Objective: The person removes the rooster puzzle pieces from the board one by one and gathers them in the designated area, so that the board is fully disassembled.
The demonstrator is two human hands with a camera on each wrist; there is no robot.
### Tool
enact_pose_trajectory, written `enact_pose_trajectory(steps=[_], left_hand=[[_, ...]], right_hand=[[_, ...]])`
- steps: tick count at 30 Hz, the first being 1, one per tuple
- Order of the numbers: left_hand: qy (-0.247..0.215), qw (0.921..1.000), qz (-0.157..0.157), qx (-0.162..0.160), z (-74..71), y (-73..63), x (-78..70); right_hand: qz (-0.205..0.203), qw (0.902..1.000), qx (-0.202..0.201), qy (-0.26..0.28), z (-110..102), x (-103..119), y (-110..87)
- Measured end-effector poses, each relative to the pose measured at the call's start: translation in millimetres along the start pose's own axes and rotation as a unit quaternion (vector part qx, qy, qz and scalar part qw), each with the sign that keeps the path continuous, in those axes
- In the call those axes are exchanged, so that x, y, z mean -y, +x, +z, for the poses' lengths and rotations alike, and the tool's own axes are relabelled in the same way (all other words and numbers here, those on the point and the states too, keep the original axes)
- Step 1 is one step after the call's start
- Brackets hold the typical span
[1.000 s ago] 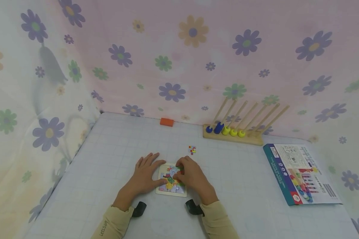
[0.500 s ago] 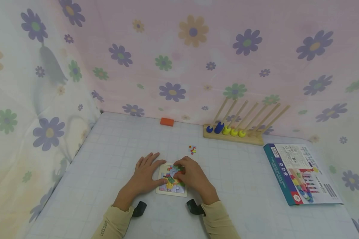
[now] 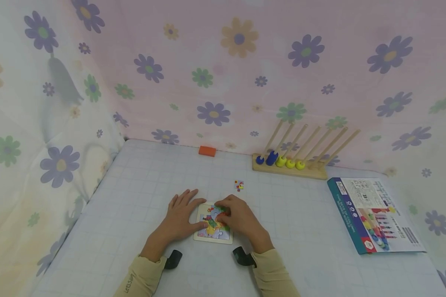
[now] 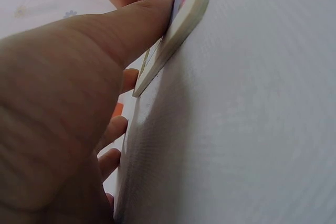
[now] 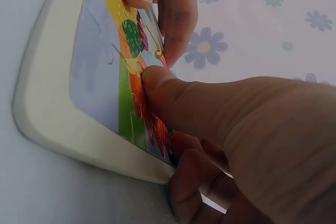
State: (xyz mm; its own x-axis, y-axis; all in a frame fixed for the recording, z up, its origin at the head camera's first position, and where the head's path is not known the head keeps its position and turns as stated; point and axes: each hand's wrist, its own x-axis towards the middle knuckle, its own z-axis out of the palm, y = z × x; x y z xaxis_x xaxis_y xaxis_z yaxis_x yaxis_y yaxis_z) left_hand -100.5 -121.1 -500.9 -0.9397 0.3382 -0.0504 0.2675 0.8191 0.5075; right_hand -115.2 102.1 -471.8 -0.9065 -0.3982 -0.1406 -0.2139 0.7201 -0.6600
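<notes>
A small jigsaw puzzle in a pale frame point(image 3: 213, 241) lies on the table, its colourful bird picture mostly filled in. My left hand point(image 3: 180, 218) spreads its fingers at the frame's left side. Its thumb point(image 4: 142, 22) rests on the puzzle's surface, with the index finger by the frame's corner. My right hand point(image 3: 241, 218) bends over the upper right of the puzzle, thumb and index finger pinching a puzzle piece point(image 5: 142, 90) there. The right hand hides part of the picture in the head view. One loose puzzle piece point(image 3: 239, 185) lies beyond the frame.
At the back stands a wooden peg rack point(image 3: 290, 168) with blue and yellow beads. A printed toy box point(image 3: 375, 216) lies at the right. An orange block point(image 3: 207, 151) sits at the table's back edge, near the flowered cloth wall point(image 3: 186, 49).
My right index finger has shifted slightly left along the puzzle's top edge, and the right wrist has moved a little right. The left hand holds its place.
</notes>
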Motion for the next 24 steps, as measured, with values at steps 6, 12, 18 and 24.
enact_pose_trajectory(steps=[6, 12, 18, 24], left_hand=[[0.003, 1.0, -0.006, 0.005, 1.3, -0.2, 1.1], [0.005, 0.9999, -0.01, 0.005, 1.1, -0.6, 0.1], [0.008, 1.0, -0.005, -0.003, 0.8, -0.8, -0.3], [0.006, 1.0, -0.004, -0.004, 0.2, 0.1, -1.4]], right_hand=[[-0.001, 0.9998, 0.001, -0.02, 4.1, -2.4, 1.2], [-0.004, 0.9994, -0.008, -0.034, 5.6, -2.1, 1.7], [-0.014, 0.9988, -0.02, -0.042, 6.0, -3.2, 2.4], [-0.027, 0.998, -0.029, -0.049, 6.5, -5.7, 2.8]])
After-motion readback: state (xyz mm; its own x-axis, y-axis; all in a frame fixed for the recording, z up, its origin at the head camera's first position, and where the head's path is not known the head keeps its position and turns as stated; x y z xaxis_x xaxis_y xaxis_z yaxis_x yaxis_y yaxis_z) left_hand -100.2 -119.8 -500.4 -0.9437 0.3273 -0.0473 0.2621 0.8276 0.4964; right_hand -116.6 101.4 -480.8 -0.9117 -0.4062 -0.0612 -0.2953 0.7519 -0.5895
